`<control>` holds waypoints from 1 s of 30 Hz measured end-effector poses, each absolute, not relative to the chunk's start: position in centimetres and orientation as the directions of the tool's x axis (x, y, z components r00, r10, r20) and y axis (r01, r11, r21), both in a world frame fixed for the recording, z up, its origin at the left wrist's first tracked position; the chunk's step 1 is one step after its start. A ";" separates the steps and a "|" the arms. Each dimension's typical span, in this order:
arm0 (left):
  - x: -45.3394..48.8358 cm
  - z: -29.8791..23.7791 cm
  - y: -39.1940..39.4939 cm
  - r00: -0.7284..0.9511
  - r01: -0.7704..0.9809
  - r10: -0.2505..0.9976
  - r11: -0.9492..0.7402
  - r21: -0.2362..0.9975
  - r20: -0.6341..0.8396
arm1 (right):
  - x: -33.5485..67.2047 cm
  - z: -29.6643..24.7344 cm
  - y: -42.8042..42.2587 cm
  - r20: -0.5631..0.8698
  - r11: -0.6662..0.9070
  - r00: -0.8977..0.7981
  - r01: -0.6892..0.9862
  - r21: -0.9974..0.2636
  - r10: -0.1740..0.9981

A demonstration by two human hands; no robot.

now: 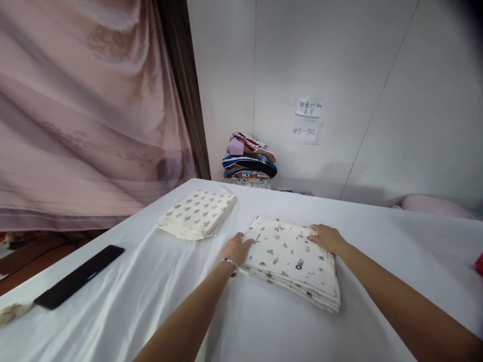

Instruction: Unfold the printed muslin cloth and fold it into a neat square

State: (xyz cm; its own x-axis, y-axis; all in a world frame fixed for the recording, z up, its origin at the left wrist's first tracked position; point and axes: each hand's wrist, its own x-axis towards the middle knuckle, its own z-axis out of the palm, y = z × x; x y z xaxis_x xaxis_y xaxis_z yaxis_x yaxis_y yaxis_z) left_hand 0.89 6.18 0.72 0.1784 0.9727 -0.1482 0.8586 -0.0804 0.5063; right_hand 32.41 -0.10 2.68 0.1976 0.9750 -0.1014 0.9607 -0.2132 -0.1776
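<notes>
A folded white cloth [287, 249] with a small grey and brown print lies in several layers on the white-covered table. My left hand [236, 250], with a bracelet at its wrist, grips its left edge, thumb on top and the other fingers partly hidden at the side. At the far right edge, my right hand [327, 238] holds the same cloth, its fingertips on the upper layer. To the left lies a second folded cloth [198, 212], cream with a grey cloud-like pattern, apart from both hands.
A long black flat object [80, 276] lies on the table [151, 301] at the left. Behind the far edge rises a stack of folded fabrics [249, 161]. A pink curtain [86, 110] hangs at the left, and paper notes [307, 120] are fixed to the wall.
</notes>
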 end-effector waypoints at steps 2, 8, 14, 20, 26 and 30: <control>0.8 0.6 6.2 0.177 0.859 0.973 -0.080 0.506 -0.147 | 30.9 2.7 -1.5 -0.004 -0.168 0.169 0.973 -0.156 0.986; 0.9 0.8 6.4 0.172 0.867 0.976 -0.085 0.491 -0.135 | 24.4 1.7 -8.5 0.011 0.211 -0.218 0.929 -0.303 0.976; 1.0 2.0 6.0 0.183 0.895 0.977 -0.118 0.431 -0.112 | 21.9 -0.3 -12.7 0.074 0.265 -0.257 0.951 -0.157 0.964; 2.5 2.5 2.3 0.421 0.793 0.863 -0.500 0.347 0.280 | 21.9 -3.1 -13.3 0.224 0.262 -0.248 0.965 -0.031 0.942; 3.5 -0.1 -2.1 0.810 0.425 0.466 -0.885 0.189 0.357 | 21.7 -3.8 -12.9 0.290 0.265 -0.255 0.964 0.005 0.923; 3.0 -0.8 -2.1 0.833 0.422 0.456 -0.890 0.174 0.312 | 22.2 -3.5 -13.5 0.297 0.267 -0.260 0.964 0.018 0.919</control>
State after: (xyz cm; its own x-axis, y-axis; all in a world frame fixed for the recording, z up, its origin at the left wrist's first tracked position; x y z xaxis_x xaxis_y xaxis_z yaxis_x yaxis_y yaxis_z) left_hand 2.95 -2.12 -0.81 0.8334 0.4562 0.3121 0.4220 -0.8898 0.1736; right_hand 22.21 -13.47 -3.51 -0.2598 0.9189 0.2970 0.9636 0.2667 0.0178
